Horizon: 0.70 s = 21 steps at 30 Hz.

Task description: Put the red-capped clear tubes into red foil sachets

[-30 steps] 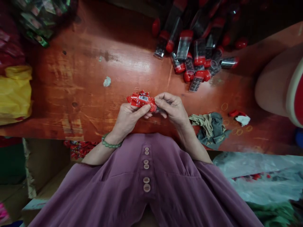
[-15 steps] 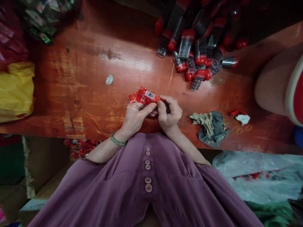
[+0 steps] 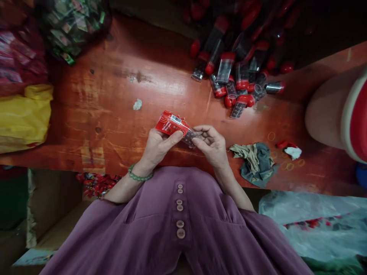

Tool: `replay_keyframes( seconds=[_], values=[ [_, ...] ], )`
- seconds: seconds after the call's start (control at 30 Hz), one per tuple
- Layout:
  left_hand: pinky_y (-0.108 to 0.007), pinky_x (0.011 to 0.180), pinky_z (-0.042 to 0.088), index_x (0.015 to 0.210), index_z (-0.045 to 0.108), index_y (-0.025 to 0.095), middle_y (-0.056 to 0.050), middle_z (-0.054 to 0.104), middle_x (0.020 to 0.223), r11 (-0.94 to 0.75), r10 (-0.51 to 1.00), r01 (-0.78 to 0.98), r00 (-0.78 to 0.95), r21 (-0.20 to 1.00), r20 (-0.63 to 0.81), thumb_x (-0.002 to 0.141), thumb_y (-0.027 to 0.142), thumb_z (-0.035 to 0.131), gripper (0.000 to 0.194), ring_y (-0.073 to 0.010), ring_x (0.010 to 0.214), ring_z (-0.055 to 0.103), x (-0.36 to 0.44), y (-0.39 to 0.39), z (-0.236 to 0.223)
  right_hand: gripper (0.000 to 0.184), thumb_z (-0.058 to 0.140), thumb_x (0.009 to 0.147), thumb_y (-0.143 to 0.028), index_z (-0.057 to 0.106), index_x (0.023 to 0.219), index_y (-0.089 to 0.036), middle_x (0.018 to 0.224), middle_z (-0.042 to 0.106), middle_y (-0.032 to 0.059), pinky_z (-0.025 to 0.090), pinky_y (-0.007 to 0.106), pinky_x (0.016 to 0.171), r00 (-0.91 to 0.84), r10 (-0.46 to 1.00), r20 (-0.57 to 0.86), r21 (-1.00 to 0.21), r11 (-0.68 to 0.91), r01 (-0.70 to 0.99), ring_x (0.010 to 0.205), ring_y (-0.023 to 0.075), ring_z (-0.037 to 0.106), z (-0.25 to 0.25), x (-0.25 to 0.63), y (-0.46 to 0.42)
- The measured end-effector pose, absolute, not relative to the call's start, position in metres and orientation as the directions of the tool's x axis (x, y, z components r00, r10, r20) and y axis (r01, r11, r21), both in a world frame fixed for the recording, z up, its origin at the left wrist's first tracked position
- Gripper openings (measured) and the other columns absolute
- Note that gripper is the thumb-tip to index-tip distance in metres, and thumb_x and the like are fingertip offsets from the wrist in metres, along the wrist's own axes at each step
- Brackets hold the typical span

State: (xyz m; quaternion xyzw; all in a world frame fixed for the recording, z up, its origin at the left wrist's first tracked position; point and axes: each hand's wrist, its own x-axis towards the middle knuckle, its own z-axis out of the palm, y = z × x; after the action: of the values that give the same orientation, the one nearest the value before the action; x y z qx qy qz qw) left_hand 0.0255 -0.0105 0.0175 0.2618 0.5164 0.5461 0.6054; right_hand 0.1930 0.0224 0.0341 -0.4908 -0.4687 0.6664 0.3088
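A red printed plastic sleeve [image 3: 166, 123] with a barcode sits over one end of a clear tube [image 3: 189, 138] of small dark balls. My left hand [image 3: 159, 147] is closed on the sleeve, its thumb lying along the front. At the bare right end of the tube, the thumb and fingers of my right hand [image 3: 214, 148] pinch it. The sleeve and tube slant down to the right, just above the table's near edge. Part of the tube is hidden inside the sleeve, and my left fingers behind it are mostly out of sight.
Red-capped clear tubes [image 3: 226, 68] lie heaped at the back right. A large pale bucket [image 3: 323, 110] stands at the right, near a crumpled grey cloth [image 3: 258, 164] and rubber bands. Bags, one yellow [image 3: 25, 118], line the left. Below the table is an open cardboard box [image 3: 54, 210].
The red sleeve, bunched and folded before, now looks straightened over the tube's end. More of the tube shows between my hands, and my right fingers have spread a little. The view has shifted slightly.
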Motion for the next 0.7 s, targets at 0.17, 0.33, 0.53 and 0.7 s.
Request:
replay_keyframes(
  seconds=[0.17, 0.33, 0.53, 0.7],
  values=[
    [-0.040, 0.098, 0.055, 0.093, 0.076, 0.021, -0.006, 0.078, 0.102, 0.233, 0.895, -0.590, -0.181, 0.773, -0.407, 0.074, 0.045, 0.081, 0.031, -0.0223, 0.099, 0.073, 0.044, -0.007, 0.030, 0.034, 0.081, 0.069, -0.040, 0.061, 0.090, -0.023, 0.083, 0.071, -0.0021, 0.060, 0.028, 0.077, -0.277, 0.905, -0.322, -0.939, -0.343, -0.029, 0.076, 0.0121, 0.068, 0.034, 0.179, 0.016],
    [-0.040, 0.103, 0.053, 0.090, 0.078, 0.022, -0.005, 0.078, 0.104, 0.228, 0.931, -0.508, -0.136, 0.830, -0.339, 0.078, 0.043, 0.077, 0.024, -0.0240, 0.110, 0.070, 0.045, -0.008, 0.032, 0.031, 0.077, 0.072, -0.041, 0.057, 0.088, -0.024, 0.088, 0.071, -0.0011, 0.060, 0.029, 0.080, -0.185, 0.935, -0.303, -0.948, -0.315, -0.035, 0.080, 0.0126, 0.069, 0.032, 0.168, 0.006],
    [-0.039, 0.101, 0.054, 0.093, 0.078, 0.023, -0.006, 0.078, 0.105, 0.260, 0.923, -0.553, -0.098, 0.792, -0.372, 0.073, 0.051, 0.080, 0.034, -0.0243, 0.109, 0.071, 0.031, -0.006, 0.029, 0.030, 0.076, 0.074, -0.037, 0.058, 0.096, -0.025, 0.093, 0.071, -0.0006, 0.060, 0.028, 0.079, -0.249, 0.926, -0.284, -0.950, -0.307, -0.062, 0.082, 0.0126, 0.069, 0.034, 0.159, 0.003],
    [-0.039, 0.091, 0.059, 0.090, 0.074, 0.022, -0.006, 0.079, 0.100, 0.233, 0.864, -0.645, -0.207, 0.728, -0.460, 0.069, 0.062, 0.079, 0.045, -0.0241, 0.101, 0.073, 0.029, -0.005, 0.027, 0.031, 0.074, 0.077, -0.037, 0.058, 0.101, -0.024, 0.095, 0.068, 0.0000, 0.061, 0.029, 0.081, -0.272, 0.920, -0.283, -0.946, -0.315, -0.080, 0.084, 0.0128, 0.068, 0.029, 0.156, 0.006]
  ],
)
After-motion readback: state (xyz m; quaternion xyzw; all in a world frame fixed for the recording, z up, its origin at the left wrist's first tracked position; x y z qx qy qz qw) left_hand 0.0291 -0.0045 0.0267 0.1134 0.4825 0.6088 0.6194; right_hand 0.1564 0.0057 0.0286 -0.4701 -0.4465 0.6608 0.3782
